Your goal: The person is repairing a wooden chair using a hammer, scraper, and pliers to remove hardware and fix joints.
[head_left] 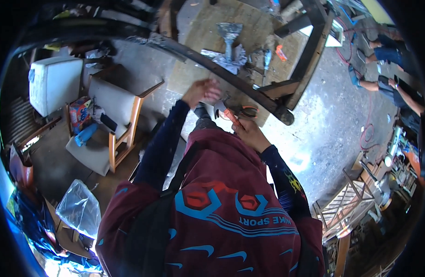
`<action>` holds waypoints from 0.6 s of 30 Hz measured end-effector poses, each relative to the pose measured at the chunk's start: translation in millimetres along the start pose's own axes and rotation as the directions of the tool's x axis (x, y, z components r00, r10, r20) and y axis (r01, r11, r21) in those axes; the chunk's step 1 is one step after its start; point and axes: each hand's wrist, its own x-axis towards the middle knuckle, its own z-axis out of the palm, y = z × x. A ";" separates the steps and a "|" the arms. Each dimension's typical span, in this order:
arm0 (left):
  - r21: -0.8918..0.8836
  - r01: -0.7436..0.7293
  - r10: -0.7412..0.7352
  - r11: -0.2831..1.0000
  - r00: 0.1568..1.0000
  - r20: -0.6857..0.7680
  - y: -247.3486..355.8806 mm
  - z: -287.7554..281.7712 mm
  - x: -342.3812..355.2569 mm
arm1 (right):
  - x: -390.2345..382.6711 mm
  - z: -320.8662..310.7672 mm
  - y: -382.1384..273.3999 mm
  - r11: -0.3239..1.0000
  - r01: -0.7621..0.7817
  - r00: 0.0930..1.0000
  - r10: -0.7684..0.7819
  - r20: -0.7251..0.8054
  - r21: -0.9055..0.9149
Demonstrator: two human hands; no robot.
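My right hand (244, 129) grips an orange-handled hammer (230, 115) below the long dark wooden bar of a frame (249, 92). My left hand (207, 90) is held just left of that bar with its fingers apart and slightly curled, holding nothing. An orange-and-black tool (250, 111), perhaps pliers, lies on a wooden board (189, 46) beside the hammer. On the board beyond the bar are a wide scraper (228, 32) on crumpled cloth, a blue-handled tool (267, 60) and a small orange item (281, 53).
An armchair (101, 92) with bags and a blue bundle stands left, beside a white container (53, 85). A clear plastic bag (78, 207) lies lower left. Other people's legs (379, 55) are at right, near red hoses (367, 129). Cluttered wood (346, 203) fills the lower right.
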 end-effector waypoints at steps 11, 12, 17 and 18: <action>0.274 -0.443 0.516 0.854 0.645 -0.564 50.6 -82.0 -177.0 | 67.8 79.8 -121.4 0.998 -0.002 0.906 -0.028 0.423 0.069; 0.270 -0.469 0.531 0.841 0.621 -0.576 70.0 -85.6 -197.2 | 81.4 87.0 -105.8 0.999 -0.029 0.920 0.021 0.392 0.014; 0.364 -0.726 0.739 0.583 0.286 -0.610 121.3 -131.3 -269.8 | 101.4 129.1 -224.4 0.870 0.489 0.861 -0.471 0.193 -0.057; 0.441 -0.709 0.775 0.550 0.235 -0.587 148.1 -133.3 -294.0 | 98.9 131.8 -263.0 0.823 0.565 0.814 -0.544 0.205 -0.060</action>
